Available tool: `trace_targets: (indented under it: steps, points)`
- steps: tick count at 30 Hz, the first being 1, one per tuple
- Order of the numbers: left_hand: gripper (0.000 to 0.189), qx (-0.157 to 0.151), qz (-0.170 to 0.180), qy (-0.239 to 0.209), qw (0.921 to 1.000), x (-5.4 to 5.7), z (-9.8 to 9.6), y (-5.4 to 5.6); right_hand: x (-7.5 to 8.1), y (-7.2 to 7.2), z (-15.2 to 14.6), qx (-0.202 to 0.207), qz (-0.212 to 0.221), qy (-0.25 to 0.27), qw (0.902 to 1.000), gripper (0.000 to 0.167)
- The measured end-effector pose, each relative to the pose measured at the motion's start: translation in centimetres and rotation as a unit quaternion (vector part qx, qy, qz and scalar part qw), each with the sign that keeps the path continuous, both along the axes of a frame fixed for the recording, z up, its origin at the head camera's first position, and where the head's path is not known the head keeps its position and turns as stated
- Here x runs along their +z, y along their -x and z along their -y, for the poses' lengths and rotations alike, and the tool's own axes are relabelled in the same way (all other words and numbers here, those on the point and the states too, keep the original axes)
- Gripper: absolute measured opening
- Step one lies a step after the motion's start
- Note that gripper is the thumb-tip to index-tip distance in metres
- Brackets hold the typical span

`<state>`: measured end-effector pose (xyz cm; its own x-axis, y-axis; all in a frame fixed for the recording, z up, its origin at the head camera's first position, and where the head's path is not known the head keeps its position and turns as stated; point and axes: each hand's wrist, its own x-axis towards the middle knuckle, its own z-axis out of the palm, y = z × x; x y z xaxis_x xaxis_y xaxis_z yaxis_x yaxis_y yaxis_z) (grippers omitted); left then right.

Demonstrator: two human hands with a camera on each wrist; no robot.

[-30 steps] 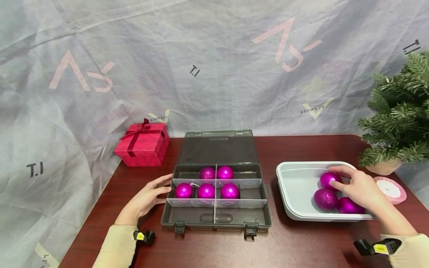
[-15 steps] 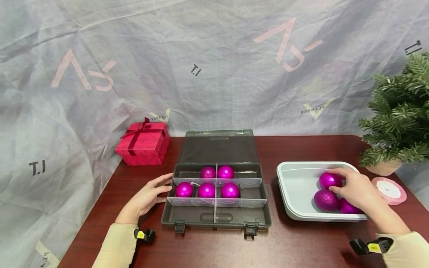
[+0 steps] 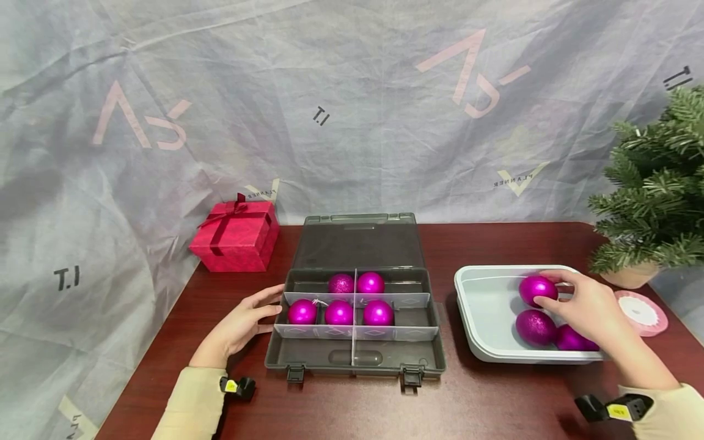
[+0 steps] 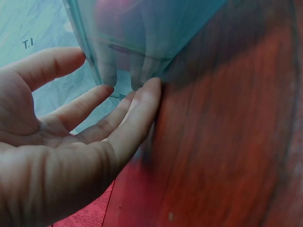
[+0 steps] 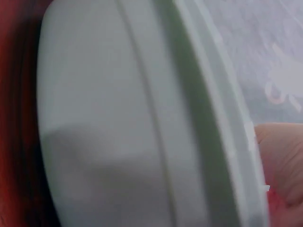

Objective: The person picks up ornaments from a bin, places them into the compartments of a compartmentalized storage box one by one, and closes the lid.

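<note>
My right hand [image 3: 585, 308] pinches a shiny magenta bauble [image 3: 538, 291] between thumb and fingers over the pale grey tub [image 3: 489, 305]. A glittery bauble [image 3: 536, 327] lies just below it in the tub, beside another bauble [image 3: 574, 339] partly hidden by the hand. My left hand [image 3: 242, 324] rests its fingertips against the left wall of the dark translucent divided case [image 3: 357, 360]; the left wrist view shows these fingers [image 4: 137, 113] extended against the case wall. Several magenta baubles [image 3: 378, 313] sit in the case's back and middle rows. In the right wrist view the tub wall hides the held bauble.
Behind the case its lid [image 3: 357, 244] stands raised. A red gift box [image 3: 236, 237] is at the back left of the table [image 3: 495, 397]. On the right are a small artificial pine tree [image 3: 654, 195] and a pink ribbon roll [image 3: 643, 313].
The right hand's bauble has risen slightly and shifted left, away from the glittery bauble. The left hand and the case have not moved.
</note>
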<state>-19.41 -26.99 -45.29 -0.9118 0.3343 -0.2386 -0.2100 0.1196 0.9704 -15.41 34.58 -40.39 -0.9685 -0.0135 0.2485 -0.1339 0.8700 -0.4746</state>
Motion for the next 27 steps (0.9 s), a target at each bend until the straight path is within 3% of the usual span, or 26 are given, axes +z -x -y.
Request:
trace_targets:
  steps: [5, 11, 19, 27]
  points:
    - [0.064, -0.001, -0.002, 0.001, 1.0000, 0.0, 0.0, 0.0, 1.4, -0.5, 1.3, -0.013, 0.001, 0.032, 0.9994, 0.054]
    - [0.064, -0.001, -0.005, 0.001, 1.0000, 0.0, 0.0, 0.0, 3.2, -0.9, 3.5, 0.004, -0.018, 0.070, 0.9974, 0.052]
    - [0.064, 0.001, -0.001, 0.001, 1.0000, 0.0, -0.1, -0.1, 4.6, -1.1, 8.4, 0.083, -0.042, 0.153, 0.9838, 0.045]
    - [0.063, -0.001, -0.002, 0.000, 1.0000, 0.2, -0.1, -0.1, 4.0, -0.5, 13.8, 0.162, -0.053, 0.149, 0.9740, 0.041]
